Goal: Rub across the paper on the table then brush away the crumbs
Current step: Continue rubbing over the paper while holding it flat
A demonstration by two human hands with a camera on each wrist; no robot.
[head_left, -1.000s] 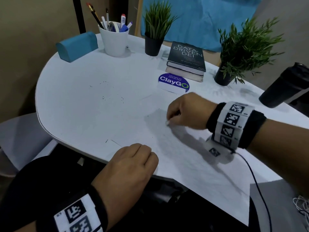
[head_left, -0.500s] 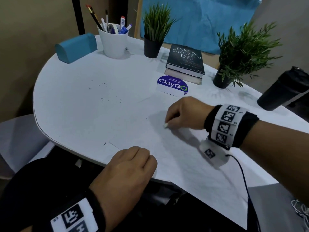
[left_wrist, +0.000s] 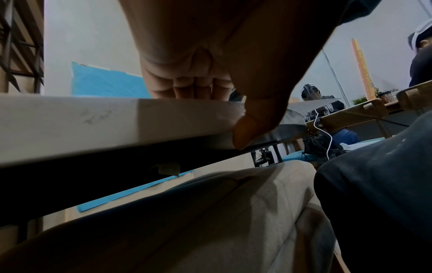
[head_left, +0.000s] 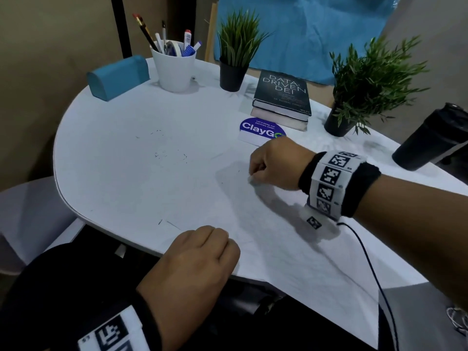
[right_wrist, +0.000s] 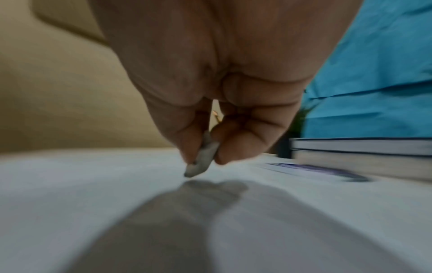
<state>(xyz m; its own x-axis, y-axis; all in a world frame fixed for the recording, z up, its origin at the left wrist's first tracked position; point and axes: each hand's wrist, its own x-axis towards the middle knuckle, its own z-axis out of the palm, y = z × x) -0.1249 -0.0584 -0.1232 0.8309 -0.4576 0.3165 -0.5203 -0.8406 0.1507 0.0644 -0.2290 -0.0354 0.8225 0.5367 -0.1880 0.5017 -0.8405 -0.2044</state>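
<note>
A white sheet of paper [head_left: 291, 249] lies on the white table [head_left: 114, 173], its near right corner hanging over the edge. My right hand [head_left: 253, 177] pinches a small white eraser [head_left: 250, 180] between thumb and fingers, tip down on the far part of the sheet. In the right wrist view the eraser [right_wrist: 203, 160] touches the paper [right_wrist: 304, 221], blurred. My left hand [head_left: 202, 252] sits at the sheet's near left corner, fingers [left_wrist: 198, 88] curled on top and thumb against the table edge [left_wrist: 93, 120]. Dark crumbs [head_left: 169, 155] speckle the table to the left.
At the back stand a blue box [head_left: 116, 77], a white pen cup [head_left: 174, 67], two potted plants [head_left: 233, 54] [head_left: 354, 97] and stacked books [head_left: 281, 97]. A purple ClayGo sticker [head_left: 255, 129] lies just beyond my right hand. A black bottle [head_left: 430, 140] is at the right.
My right hand has slid the eraser a little away from me, up to the edge of the ClayGo sticker. My left hand has stayed at the paper's corner.
</note>
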